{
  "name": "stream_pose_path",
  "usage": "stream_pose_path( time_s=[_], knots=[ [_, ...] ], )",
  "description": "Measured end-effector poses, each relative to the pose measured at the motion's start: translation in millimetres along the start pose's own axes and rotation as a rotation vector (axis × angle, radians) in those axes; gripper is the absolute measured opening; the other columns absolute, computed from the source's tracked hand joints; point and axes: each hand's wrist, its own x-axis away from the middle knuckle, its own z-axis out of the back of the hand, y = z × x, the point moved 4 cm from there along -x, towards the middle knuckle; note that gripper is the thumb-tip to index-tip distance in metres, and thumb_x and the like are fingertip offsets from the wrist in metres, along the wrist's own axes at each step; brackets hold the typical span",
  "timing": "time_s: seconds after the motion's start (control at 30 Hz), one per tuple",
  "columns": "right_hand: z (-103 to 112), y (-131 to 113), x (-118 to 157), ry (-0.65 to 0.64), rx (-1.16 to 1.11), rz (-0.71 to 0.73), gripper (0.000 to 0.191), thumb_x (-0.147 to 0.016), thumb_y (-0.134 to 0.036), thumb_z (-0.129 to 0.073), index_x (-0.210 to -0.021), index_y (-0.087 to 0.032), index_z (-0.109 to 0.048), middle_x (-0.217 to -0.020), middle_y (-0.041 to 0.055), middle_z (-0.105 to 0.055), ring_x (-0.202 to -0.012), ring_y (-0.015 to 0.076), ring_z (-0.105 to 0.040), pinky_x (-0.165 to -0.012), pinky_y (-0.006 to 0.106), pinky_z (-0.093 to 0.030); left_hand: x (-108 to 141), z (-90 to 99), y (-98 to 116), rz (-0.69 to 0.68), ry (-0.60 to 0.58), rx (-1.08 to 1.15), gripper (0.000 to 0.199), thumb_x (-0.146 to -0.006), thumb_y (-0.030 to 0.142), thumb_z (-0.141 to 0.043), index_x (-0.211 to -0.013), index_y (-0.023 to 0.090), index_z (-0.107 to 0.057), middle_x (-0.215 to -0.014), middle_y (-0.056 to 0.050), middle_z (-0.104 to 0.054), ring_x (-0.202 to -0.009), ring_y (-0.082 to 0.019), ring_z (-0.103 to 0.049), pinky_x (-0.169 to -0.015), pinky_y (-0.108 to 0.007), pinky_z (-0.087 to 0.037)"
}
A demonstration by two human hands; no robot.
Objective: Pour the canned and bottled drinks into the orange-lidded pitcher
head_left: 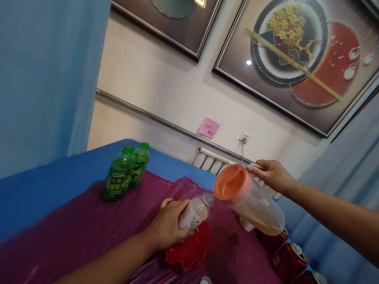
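Observation:
My left hand (170, 223) is wrapped round a small clear bottle (192, 215) with a white label and cloudy liquid inside. The bottle leans to the right above a red scalloped bowl (189, 248). My right hand (272, 177) grips the handle of a clear plastic pitcher (257, 209) with an orange lid (232, 183). The pitcher is tipped, lid towards the bottle's neck, with pale brownish liquid lying along its lower side. Lid and bottle neck are close together; whether they touch, or whether any liquid runs between them, I cannot tell.
Two green bottles (120, 173) stand at the left on the purple plastic sheet (74, 225) over a blue table (29, 189). Several dark red cans (288, 260) line the right edge. Behind are a metal rail (154, 117), a wall socket (244, 137) and a blue curtain (44, 79).

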Motion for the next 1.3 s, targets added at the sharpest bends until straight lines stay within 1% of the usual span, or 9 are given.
stream_pose_path(
  time_s=[0.13, 0.37, 0.6, 0.73, 0.87, 1.1, 1.3],
  knots=[
    [0.1, -1.0, 0.0, -0.005, 0.010, 0.005, 0.063, -0.067, -0.080, -0.063, -0.056, -0.022, -0.042, -0.053, -0.0057, -0.030, -0.049, 0.0101, -0.034, -0.043, 0.023, -0.030, -0.4, -0.5, -1.3, -0.005, 0.006, -0.006, 0.071, -0.063, 0.039, -0.081, -0.129, 0.029, -0.055, -0.128, -0.003, -0.067, -0.121, -0.034, -0.058, -0.116, -0.055, -0.020],
    [-0.8, -6.0, 2.1, -0.004, -0.017, 0.002, 0.066, -0.064, -0.083, -0.064, -0.054, -0.023, -0.038, -0.052, -0.0060, -0.029, -0.048, 0.0091, -0.031, -0.042, 0.023, -0.028, -0.5, -0.5, -3.1, -0.012, 0.017, -0.004, 0.066, -0.064, 0.041, -0.081, -0.124, 0.029, -0.056, -0.128, -0.002, -0.068, -0.119, -0.032, -0.059, -0.115, -0.054, -0.020],
    [0.3, -9.6, 2.2, 0.017, -0.012, 0.035, 0.068, -0.063, -0.084, -0.063, -0.053, -0.023, -0.035, -0.052, -0.0067, -0.027, -0.048, 0.0082, -0.027, -0.042, 0.023, -0.023, -0.1, -2.7, -5.0, -0.011, 0.011, 0.000, 0.072, -0.063, 0.042, -0.081, -0.129, 0.029, -0.054, -0.129, -0.002, -0.067, -0.121, -0.032, -0.058, -0.116, -0.053, -0.019],
    [-0.1, -8.5, 2.5, 0.000, -0.004, 0.014, 0.067, -0.063, -0.084, -0.063, -0.054, -0.023, -0.038, -0.053, -0.0065, -0.029, -0.049, 0.0087, -0.029, -0.042, 0.023, -0.026, -0.1, -3.2, -4.2, -0.010, 0.010, 0.004, 0.072, -0.063, 0.041, -0.082, -0.128, 0.030, -0.054, -0.127, -0.002, -0.068, -0.122, -0.031, -0.058, -0.117, -0.053, -0.018],
    [-0.1, -6.0, 2.5, -0.015, 0.005, 0.013, 0.064, -0.066, -0.081, -0.062, -0.056, -0.023, -0.039, -0.053, -0.0064, -0.029, -0.049, 0.0091, -0.031, -0.043, 0.023, -0.026, 0.6, -1.8, -2.6, 0.011, 0.004, 0.001, 0.073, -0.062, 0.041, -0.082, -0.129, 0.029, -0.055, -0.128, -0.002, -0.067, -0.122, -0.031, -0.058, -0.117, -0.052, -0.018],
    [0.5, -3.7, 2.7, -0.001, 0.032, 0.012, 0.064, -0.067, -0.081, -0.062, -0.056, -0.023, -0.037, -0.054, -0.0066, -0.028, -0.050, 0.0092, -0.030, -0.044, 0.023, -0.027, 1.3, -2.1, -3.3, 0.001, 0.008, 0.009, 0.076, -0.062, 0.042, -0.084, -0.131, 0.030, -0.054, -0.130, -0.003, -0.067, -0.124, -0.031, -0.057, -0.117, -0.053, -0.018],
    [-0.3, -1.1, 3.2, 0.000, 0.012, 0.015, 0.063, -0.067, -0.081, -0.062, -0.056, -0.022, -0.043, -0.053, -0.0062, -0.030, -0.049, 0.0096, -0.032, -0.043, 0.023, -0.029, 0.9, -1.4, -1.6, -0.002, 0.000, 0.002, 0.073, -0.063, 0.041, -0.082, -0.130, 0.029, -0.055, -0.126, -0.003, -0.068, -0.121, -0.031, -0.059, -0.116, -0.053, -0.020]
  ],
)
